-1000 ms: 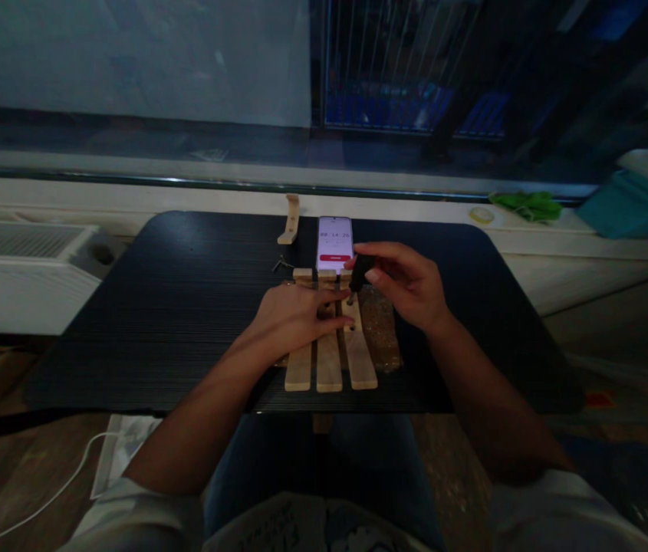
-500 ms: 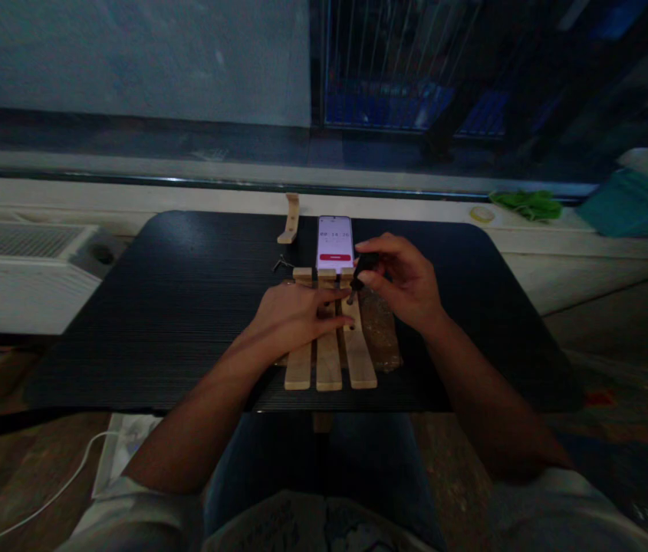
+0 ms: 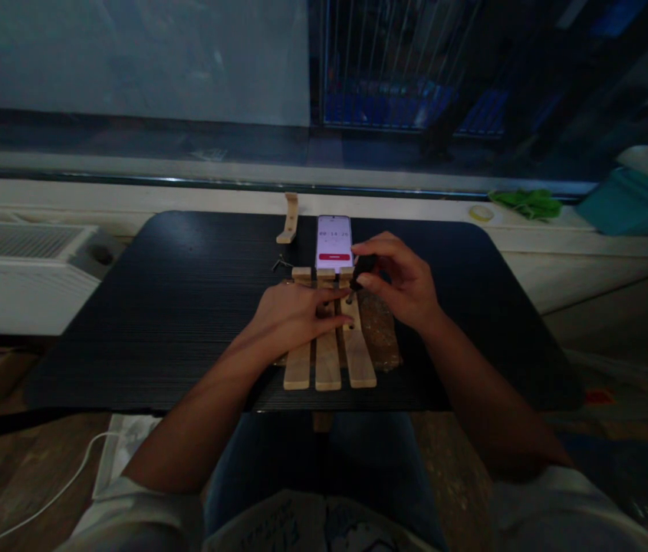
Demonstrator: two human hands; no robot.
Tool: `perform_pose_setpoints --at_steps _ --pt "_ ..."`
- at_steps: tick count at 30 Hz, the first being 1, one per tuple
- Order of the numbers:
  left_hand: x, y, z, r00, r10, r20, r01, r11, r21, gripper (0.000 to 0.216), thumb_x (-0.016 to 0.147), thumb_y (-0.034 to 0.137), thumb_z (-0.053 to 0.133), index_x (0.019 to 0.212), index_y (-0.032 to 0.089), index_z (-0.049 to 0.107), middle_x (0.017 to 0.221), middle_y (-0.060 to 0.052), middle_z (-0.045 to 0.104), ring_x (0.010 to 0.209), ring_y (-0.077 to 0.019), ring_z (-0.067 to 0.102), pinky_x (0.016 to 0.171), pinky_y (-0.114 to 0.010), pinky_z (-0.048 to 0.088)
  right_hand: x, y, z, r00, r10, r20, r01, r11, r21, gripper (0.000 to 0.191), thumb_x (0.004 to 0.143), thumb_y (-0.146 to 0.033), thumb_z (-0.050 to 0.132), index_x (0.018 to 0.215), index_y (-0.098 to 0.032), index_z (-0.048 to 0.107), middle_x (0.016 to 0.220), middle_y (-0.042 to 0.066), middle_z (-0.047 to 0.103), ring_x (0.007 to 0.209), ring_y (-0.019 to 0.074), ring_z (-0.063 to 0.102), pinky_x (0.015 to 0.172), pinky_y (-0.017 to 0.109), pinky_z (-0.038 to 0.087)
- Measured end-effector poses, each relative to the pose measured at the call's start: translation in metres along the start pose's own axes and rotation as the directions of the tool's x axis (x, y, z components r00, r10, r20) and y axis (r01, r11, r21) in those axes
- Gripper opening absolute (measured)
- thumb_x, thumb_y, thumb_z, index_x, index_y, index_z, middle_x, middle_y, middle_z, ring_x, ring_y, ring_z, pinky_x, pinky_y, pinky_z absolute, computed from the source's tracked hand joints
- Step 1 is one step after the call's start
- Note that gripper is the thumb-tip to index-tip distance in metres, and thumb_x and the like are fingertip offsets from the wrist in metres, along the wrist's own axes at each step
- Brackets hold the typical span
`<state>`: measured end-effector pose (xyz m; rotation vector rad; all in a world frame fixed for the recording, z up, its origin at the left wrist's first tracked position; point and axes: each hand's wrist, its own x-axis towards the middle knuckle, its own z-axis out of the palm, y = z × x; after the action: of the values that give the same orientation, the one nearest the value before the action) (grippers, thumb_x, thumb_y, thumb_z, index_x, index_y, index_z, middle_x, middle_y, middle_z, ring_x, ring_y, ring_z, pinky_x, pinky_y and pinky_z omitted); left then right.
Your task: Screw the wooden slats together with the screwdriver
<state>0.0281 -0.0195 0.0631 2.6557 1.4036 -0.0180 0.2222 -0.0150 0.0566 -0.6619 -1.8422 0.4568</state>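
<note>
Right hand (image 3: pixel 401 287): fingers pinched round a small dark tool (image 3: pixel 361 270) — its tip points down at the rightmost of the wooden slats (image 3: pixel 328 364).
Left hand (image 3: pixel 292 314): laid flat with fingers stretched out, resting on the slats just beside the tool's tip; grasping nothing.
Slats: three side by side on a brown sheet (image 3: pixel 384 337), near the front middle of the dark surface (image 3: pixel 185 307).
Phone (image 3: pixel 333 241): screen lit, just beyond the slats' far ends.
Further out: small metal bits (image 3: pixel 281 264) left of the phone — a wooden bracket (image 3: pixel 287 220) at the far edge.
</note>
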Motion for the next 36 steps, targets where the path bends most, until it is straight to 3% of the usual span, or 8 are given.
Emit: perform_pose_setpoints --at_steps 5,12,21,28,36 --pt "-0.0004 -0.0005 0.0014 1.000 -0.009 -0.012 0.009 1.000 0.004 0.052 0.088 0.067 0.042 0.128 0.039 0.059 0.113 -0.003 0.071 0.097 -0.0283 0.067 0.075 -0.036 0.053 -0.0008 -0.0053 -0.0009 0.996 0.013 0.083 -0.018 0.998 0.065 0.034 0.093 -0.029 0.050 0.126 -0.033 0.055 0.106 0.000 0.069 0.090 0.0157 0.063 0.070 0.031 0.050" --pt "-0.0010 0.0008 0.0006 1.000 -0.013 -0.011 0.013 1.000 0.013 0.051 0.088 0.067 0.042 0.128 0.040 0.058 0.117 -0.003 0.070 0.099 -0.0286 0.067 0.076 -0.037 0.053 -0.0033 -0.0025 -0.0006 0.994 0.074 0.076 -0.081 0.993 0.084 0.036 0.091 -0.029 0.055 0.127 -0.033 0.055 0.104 0.000 0.070 0.087 0.0154 0.065 0.073 0.032 0.052" --pt "-0.0009 0.0010 -0.0001 1.000 -0.024 0.007 0.024 1.000 0.018 0.053 0.087 0.068 0.042 0.130 0.041 0.056 0.115 -0.002 0.070 0.097 -0.0274 0.067 0.076 -0.035 0.053 -0.0043 0.0011 -0.0005 0.996 0.084 0.014 -0.084 0.996 0.016 0.030 0.087 -0.034 0.060 0.117 -0.031 0.060 0.092 -0.001 0.065 0.073 0.0125 0.060 0.065 0.029 0.053" --pt "-0.0007 0.0015 -0.0004 1.000 -0.021 0.003 0.021 1.000 0.008 0.055 0.087 0.069 0.041 0.130 0.039 0.058 0.114 -0.004 0.071 0.096 -0.0294 0.068 0.074 -0.037 0.053 -0.0010 -0.0022 0.0019 0.996 0.066 -0.064 -0.065 0.998 0.022 0.024 0.083 -0.034 0.066 0.106 -0.031 0.064 0.085 -0.004 0.064 0.061 0.0087 0.052 0.054 0.024 0.046" --pt "-0.0009 0.0000 0.0003 1.000 -0.009 -0.005 0.009 1.000 -0.004 0.055 0.087 0.068 0.042 0.127 0.036 0.061 0.114 -0.005 0.071 0.096 -0.0294 0.067 0.074 -0.036 0.052 -0.0019 0.0014 0.0053 0.988 0.108 -0.112 -0.105 0.994 0.030 0.027 0.077 -0.039 0.072 0.101 -0.032 0.063 0.085 -0.003 0.061 0.063 0.0113 0.053 0.050 0.026 0.043"
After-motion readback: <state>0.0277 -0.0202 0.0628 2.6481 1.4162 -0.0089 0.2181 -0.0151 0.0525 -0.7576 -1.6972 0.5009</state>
